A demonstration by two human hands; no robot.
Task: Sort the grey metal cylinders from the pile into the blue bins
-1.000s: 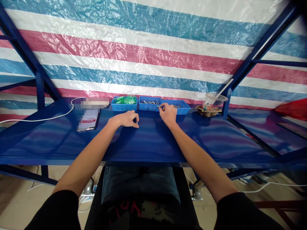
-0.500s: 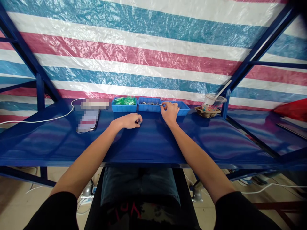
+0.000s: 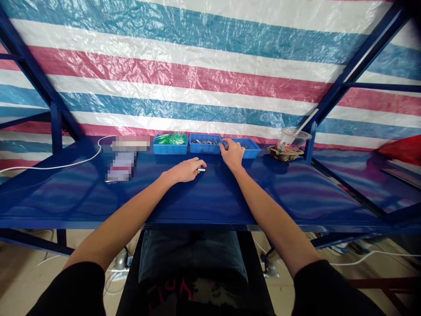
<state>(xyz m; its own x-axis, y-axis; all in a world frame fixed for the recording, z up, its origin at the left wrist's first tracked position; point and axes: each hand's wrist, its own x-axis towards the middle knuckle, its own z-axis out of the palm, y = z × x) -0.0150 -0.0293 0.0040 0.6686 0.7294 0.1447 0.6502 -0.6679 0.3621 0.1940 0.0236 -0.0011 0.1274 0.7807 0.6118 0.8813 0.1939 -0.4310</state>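
My left hand (image 3: 191, 170) is just above the blue table, its fingers closed round a small silvery-white cylindrical piece (image 3: 201, 170) whose end sticks out to the right. My right hand (image 3: 233, 154) reaches to where the middle blue bin (image 3: 205, 149) meets the right blue bin (image 3: 251, 153). Its thumb and forefinger are curved and slightly apart, and no piece shows between them; its other fingers partly cover the right bin. Several small grey and whitish pieces (image 3: 206, 141) lie in the middle bin. Dark small pieces show partly in the right bin.
A left blue bin (image 3: 171, 149) holds green plastic pieces (image 3: 171, 139). A phone (image 3: 121, 166), blurred out, lies on the table (image 3: 197, 202) near a white cable (image 3: 75, 162). At the right, a clear plastic cup (image 3: 290, 140) with a straw stands in a brown holder (image 3: 284, 153).
My left hand has moved right with its piece, which now shows more clearly. The small piece seen between my right thumb and forefinger no longer shows there; that hand stays by the bins.
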